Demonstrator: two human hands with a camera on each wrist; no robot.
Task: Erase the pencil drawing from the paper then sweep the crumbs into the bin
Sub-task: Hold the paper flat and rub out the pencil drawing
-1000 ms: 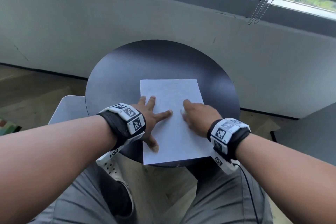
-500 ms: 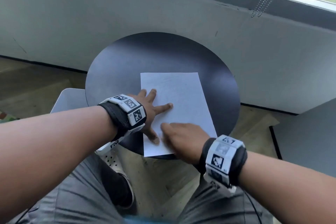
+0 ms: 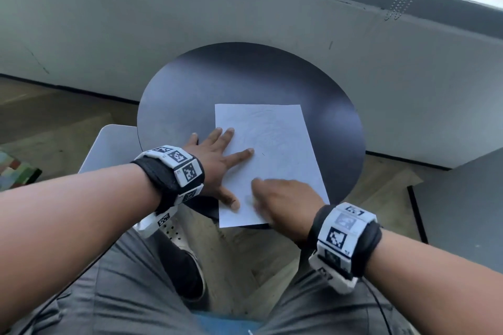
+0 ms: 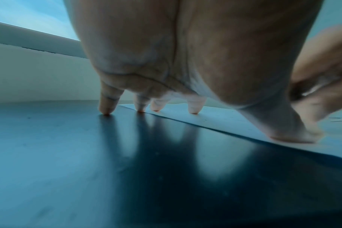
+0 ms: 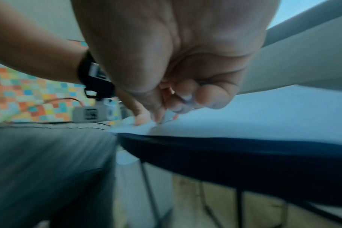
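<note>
Trainee: Where do your views sit?

Operator: My head view looks steeply down on the round black tabletop (image 3: pixel 245 76). My wrist views skim it from close under each palm, sharing the white paper sheet (image 4: pixel 224 118).

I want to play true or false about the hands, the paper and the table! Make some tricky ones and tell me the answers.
1. The left hand lies spread flat, fingers on the paper. True.
2. The table is square and white. False: it is round and dark.
3. The right hand is at the paper's near end. True.
4. The paper hangs entirely off the table. False: only its near edge sticks out.
5. Faint pencil lines show on the paper. True.
</note>
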